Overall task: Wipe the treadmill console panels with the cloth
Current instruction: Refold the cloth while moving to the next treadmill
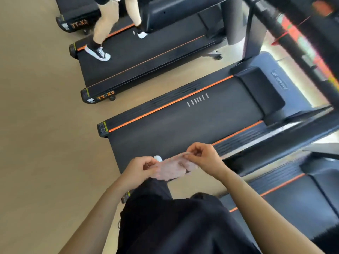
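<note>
A pale pink cloth [169,167] is stretched between both my hands, low over the rear of a black treadmill belt [183,121]. My left hand [141,168] pinches its left edge. My right hand [203,158] pinches the upper right corner, slightly higher. The treadmill's console is a blurred dark shape at the top right [300,24], far from the cloth; its panels cannot be made out.
Another person walks on the neighbouring treadmill [139,57] at the top, a sneaker [97,53] near its rear end. A third treadmill [293,195] lies at my right. Tan floor [45,125] spreads to the left. My dark trousers [174,222] fill the bottom.
</note>
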Demonstrator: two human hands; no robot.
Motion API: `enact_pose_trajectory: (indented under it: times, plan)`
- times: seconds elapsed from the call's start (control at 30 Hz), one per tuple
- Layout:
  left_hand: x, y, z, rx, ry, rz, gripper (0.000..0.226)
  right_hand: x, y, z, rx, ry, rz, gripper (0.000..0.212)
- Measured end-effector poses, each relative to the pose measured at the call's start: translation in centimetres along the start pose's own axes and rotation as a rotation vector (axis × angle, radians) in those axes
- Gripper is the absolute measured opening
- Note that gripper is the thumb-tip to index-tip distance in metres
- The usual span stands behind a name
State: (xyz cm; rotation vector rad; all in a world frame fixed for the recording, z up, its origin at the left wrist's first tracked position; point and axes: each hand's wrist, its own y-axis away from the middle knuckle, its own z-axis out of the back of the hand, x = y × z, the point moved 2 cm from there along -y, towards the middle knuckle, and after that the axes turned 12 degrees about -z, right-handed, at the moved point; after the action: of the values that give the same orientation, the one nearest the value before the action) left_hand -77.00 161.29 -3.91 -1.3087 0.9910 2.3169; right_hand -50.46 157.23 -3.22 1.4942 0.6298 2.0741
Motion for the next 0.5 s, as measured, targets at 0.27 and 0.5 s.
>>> enact_pose_trajectory:
  times: [0.27, 0.5]
  plan:
    - [-5.6, -16.1, 9.3, 0.151, -0.061, -0.165, 0.004, 6.5, -6.1, 6.8, -0.292, 0.013, -0.081, 0.015]
    - [-14.9, -30.0, 9.4, 0.170, -0.079, -0.332, 0.010, 8.4, -10.3, 15.9, -0.592, 0.026, -0.137, 0.013]
